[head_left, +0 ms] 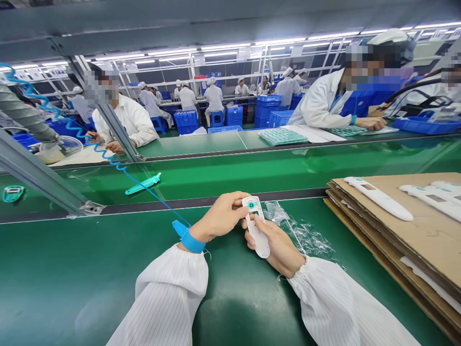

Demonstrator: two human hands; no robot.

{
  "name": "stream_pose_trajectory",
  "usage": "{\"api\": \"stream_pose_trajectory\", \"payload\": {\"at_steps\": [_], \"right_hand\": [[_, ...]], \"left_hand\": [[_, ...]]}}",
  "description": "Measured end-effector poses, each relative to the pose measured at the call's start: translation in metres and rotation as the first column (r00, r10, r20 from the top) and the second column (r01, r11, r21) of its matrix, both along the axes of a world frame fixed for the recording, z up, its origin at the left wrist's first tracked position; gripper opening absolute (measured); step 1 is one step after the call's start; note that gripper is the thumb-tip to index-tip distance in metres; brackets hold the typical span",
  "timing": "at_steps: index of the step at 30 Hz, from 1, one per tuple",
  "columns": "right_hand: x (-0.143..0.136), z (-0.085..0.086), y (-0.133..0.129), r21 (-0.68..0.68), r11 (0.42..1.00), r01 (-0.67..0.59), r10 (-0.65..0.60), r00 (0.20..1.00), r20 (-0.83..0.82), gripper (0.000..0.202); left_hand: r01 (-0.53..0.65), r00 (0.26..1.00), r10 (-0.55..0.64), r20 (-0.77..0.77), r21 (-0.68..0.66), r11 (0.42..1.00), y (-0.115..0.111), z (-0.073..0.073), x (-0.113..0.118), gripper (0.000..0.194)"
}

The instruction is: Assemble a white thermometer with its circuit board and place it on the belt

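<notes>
Between my hands is a white plastic housing, long and rounded, with a round green piece and a rectangular cutout in its upper end. My left hand, with a blue strap at the wrist, pinches the upper end from the left. Around the lower part of the same housing my right hand is closed, thumb on top. The housing is held tilted above the green bench. Beside and behind my right hand lie crumpled clear plastic bags. Fingers behind the housing are partly hidden.
Stacked cardboard sheets on the right bear several white housings. A green belt crosses ahead, carrying a teal stick-shaped part. A coiled blue cord runs to my left wrist. Co-workers sit across the belt.
</notes>
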State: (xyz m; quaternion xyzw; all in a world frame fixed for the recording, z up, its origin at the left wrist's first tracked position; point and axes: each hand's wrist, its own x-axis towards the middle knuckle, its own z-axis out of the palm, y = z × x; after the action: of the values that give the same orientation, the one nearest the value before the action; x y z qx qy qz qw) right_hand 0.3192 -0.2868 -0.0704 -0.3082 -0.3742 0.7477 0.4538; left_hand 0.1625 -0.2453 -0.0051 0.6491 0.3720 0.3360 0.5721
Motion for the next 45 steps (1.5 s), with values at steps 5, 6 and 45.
{"api": "stream_pose_trajectory", "payload": {"at_steps": [5, 6, 45], "right_hand": [[-0.001, -0.001, 0.001, -0.013, 1.0, 0.016, -0.017, 1.0, -0.024, 0.031], [-0.002, 0.0, 0.0, -0.024, 1.0, 0.016, -0.017, 1.0, -0.025, 0.031], [-0.003, -0.011, -0.012, 0.821, 0.552, -0.149, -0.683, 0.484, 0.547, 0.025]], "left_hand": [[-0.05, 0.999, 0.05, 0.002, 0.0, 0.999, 0.002, -0.004, 0.0, 0.029], [-0.062, 0.998, 0.062, 0.0, -0.007, 0.998, 0.003, -0.006, 0.001, 0.029], [-0.542, 0.758, 0.603, -0.248, 0.275, 0.794, -0.041, -0.031, -0.087, 0.029]]}}
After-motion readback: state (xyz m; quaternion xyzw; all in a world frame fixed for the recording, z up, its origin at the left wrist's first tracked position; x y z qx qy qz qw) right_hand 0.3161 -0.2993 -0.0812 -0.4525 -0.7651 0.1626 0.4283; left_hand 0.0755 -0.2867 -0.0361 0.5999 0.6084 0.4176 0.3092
